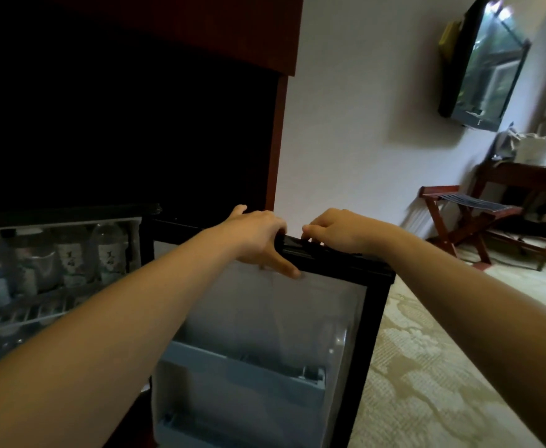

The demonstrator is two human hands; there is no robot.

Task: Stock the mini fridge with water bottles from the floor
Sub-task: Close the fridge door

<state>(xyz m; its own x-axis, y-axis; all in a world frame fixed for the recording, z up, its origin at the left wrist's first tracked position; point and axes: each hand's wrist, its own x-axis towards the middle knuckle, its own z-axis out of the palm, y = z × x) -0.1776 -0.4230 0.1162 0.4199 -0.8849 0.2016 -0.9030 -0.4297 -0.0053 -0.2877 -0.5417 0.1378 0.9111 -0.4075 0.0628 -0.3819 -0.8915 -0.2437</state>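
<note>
Head: fridge door top [346, 258] under fingers [312, 230]

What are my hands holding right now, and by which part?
Both the left hand and the right hand grip the open fridge door by its black top edge.

Fridge door [373, 318]: black frame, pale grey-blue inner lining, door bins [242, 376] the same grey-blue. 
Water bottles [71, 257]: clear, white labels with dark markings, too blurred to read. 
Wire shelf [23, 318]: white. 
Cabinet [275, 140]: reddish-brown wood, interior near black. 
Wall [362, 124]: off-white, faint lilac cast. 
Carpet [443, 367]: beige with a cream floral pattern. 
Luggage rack [468, 227]: red-brown frame, dark blue straps with pale stripes. 
TV [485, 66]: black casing, greenish reflection. 
Desk [523, 176]: dark brown. 
Bag [535, 150] on it: white.
</note>
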